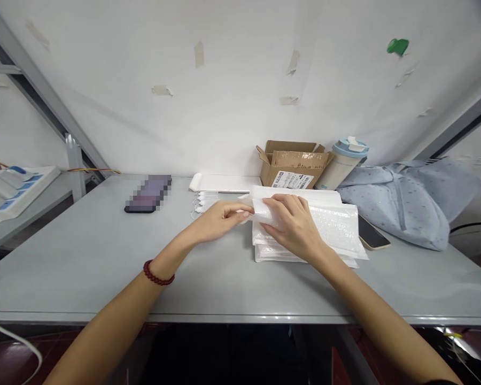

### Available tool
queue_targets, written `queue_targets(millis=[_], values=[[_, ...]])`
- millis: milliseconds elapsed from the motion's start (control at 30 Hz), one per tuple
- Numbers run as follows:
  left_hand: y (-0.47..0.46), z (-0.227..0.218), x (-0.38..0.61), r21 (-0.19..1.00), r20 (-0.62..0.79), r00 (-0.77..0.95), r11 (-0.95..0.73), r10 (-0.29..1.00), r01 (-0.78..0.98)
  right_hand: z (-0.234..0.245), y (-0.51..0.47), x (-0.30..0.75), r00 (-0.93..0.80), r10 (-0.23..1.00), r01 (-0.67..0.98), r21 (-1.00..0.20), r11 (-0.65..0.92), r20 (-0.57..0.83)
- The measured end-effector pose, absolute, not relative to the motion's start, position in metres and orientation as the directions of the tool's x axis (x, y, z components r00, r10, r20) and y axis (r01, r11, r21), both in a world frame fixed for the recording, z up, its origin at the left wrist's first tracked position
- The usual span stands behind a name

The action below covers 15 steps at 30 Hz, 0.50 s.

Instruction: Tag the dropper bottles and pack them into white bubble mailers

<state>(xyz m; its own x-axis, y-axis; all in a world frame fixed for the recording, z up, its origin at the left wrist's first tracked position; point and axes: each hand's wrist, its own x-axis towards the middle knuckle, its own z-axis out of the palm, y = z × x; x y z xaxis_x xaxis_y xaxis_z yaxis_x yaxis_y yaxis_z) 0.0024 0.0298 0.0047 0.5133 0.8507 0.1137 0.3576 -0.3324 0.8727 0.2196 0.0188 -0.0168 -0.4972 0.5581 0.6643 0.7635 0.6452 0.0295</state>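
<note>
A stack of white bubble mailers [332, 227] lies on the grey table, its layers slightly out of line. My right hand [292, 222] rests over the left part of the top mailer, gripping it with thumb and fingers. At that mailer's left end, my left hand [220, 220] has thumb and fingertips closed on the thin edge; the exact contact is partly hidden. Just behind my left hand lie several small white items with thin loops [206, 200]. Beyond them is another white mailer [220, 182], flat against the wall side.
An open cardboard box [288, 163], a tumbler with a blue lid [342, 160] and a pale blue cloth bag [401, 200] stand at the back right. One phone [372, 233] lies by the stack; a pixelated phone-like object [149, 193] lies left. A white device [20, 190] sits far left.
</note>
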Motion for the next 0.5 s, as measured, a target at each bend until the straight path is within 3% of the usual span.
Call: queue_targets(millis=[67, 200, 400, 500], values=[[0.03, 0.009, -0.003, 0.862, 0.09, 0.517, -0.327, 0.851, 0.388, -0.017, 0.019, 0.22, -0.495, 0.554, 0.761, 0.026, 0.648, 0.669], [0.037, 0.023, -0.033, 0.824, 0.003, 0.367, -0.21, 0.93, 0.526, -0.015, 0.021, 0.223, -0.478, 0.546, 0.772, 0.033, 0.635, 0.688], [0.05, 0.018, -0.062, 0.519, -0.372, 0.348, -0.118, 0.861, 0.847, -0.014, 0.023, 0.227, -0.467, 0.561, 0.792, 0.041, 0.609, 0.684], [0.052, 0.009, -0.056, 0.398, -0.427, 0.272, -0.091, 0.862, 0.913, -0.015, 0.024, 0.227, -0.469, 0.564, 0.794, 0.045, 0.606, 0.68]])
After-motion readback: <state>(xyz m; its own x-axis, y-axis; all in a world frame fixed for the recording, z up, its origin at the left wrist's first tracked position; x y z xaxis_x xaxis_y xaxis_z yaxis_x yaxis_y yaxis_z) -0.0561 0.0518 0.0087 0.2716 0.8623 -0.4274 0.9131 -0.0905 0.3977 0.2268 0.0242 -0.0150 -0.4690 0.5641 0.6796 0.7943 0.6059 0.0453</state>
